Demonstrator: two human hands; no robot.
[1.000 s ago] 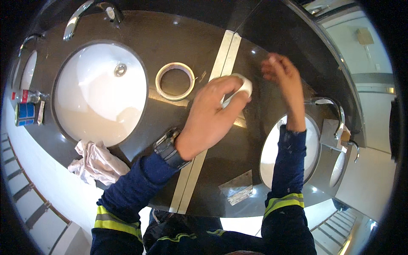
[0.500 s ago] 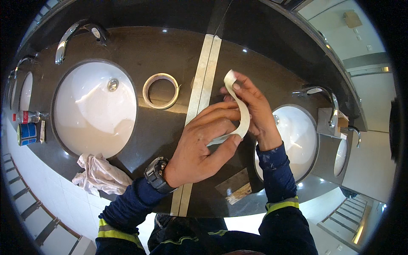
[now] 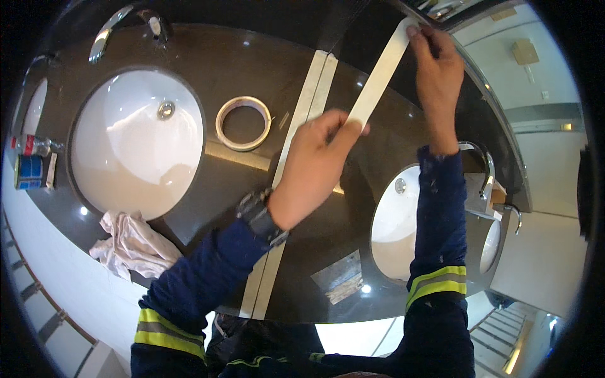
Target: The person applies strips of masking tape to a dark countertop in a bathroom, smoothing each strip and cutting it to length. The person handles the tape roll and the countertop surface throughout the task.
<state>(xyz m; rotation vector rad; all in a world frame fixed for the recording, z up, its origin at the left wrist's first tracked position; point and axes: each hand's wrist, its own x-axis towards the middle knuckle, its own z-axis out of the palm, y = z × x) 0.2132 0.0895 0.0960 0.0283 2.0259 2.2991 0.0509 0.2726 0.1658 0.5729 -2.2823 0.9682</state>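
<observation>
Cream tape, a flat strip (image 3: 382, 72), runs taut and slanting between two bare hands, above the dark counter (image 3: 302, 277) and its dark back panel. At its far end the right hand (image 3: 439, 79) pinches it between thumb and forefinger, the other fingers loosely curled. The left hand (image 3: 312, 167), with a black watch (image 3: 258, 214) at the wrist, grips the near end between thumb and fingers (how the fingers lie underneath, I cannot tell). Whether the strip touches any surface is also unclear. Just left of it, two pale bands (image 3: 271, 283) lie side by side across the counter, passing beneath the left arm. Beyond them rests a tape roll (image 3: 242, 147) on its side face, near the large white basin (image 3: 138, 145). A crumpled pinkish cloth (image 3: 134, 246) sits at that basin's near rim; a thin dark plate (image 3: 339, 276) with a whitish edge lies nearer the right basin (image 3: 394, 220).
</observation>
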